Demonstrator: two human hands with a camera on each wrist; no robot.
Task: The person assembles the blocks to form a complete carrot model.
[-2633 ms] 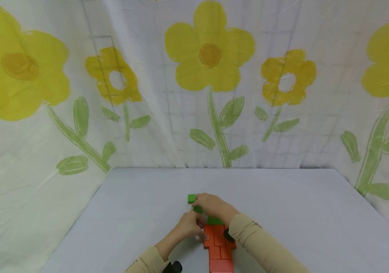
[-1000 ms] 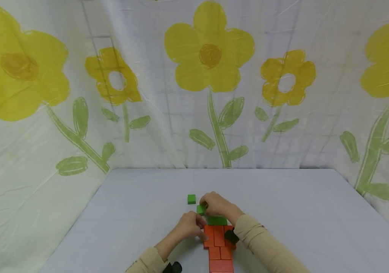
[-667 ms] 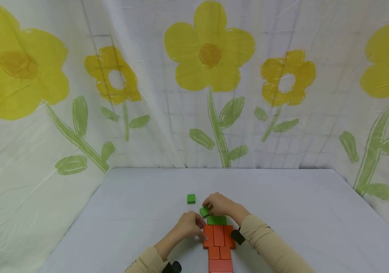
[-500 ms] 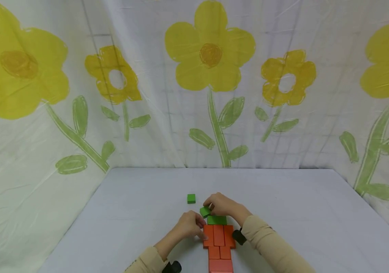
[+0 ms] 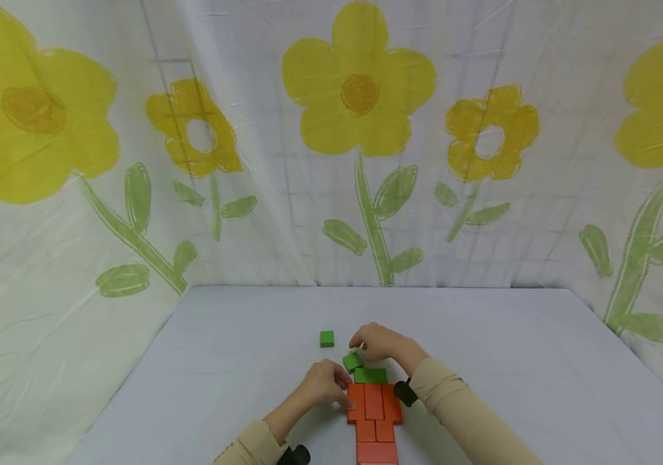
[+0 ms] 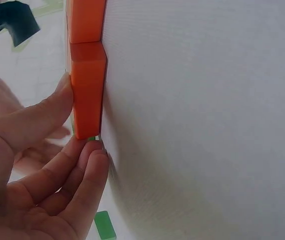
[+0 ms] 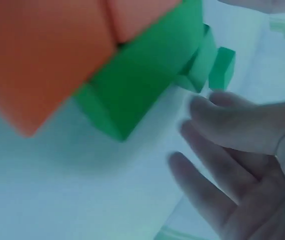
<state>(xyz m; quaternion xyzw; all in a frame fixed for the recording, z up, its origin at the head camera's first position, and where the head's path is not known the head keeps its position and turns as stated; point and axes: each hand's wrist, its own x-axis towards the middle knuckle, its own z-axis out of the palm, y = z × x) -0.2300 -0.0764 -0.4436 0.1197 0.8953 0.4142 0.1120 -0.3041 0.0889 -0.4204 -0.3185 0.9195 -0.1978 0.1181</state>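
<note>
My left hand holds the left orange block of a flat arrangement, its thumb on the upper face and fingertips at the far end. Beyond the orange blocks lies a long green block. One small green block sits askew at the back left corner of the long one. My right hand hovers just behind it, fingers loosely bent with nothing between them; the right wrist view shows its fingertips apart from the green blocks. Farther left and back, another small green block lies alone.
More orange blocks run toward me in a column, with a reddish block at the near edge of view. The white table reaches back to a hanging flower-printed sheet.
The small green block has moved right and toward me, up to the long green block, and turned. My right hand shifted right with it and then let go. The left hand stays put.
</note>
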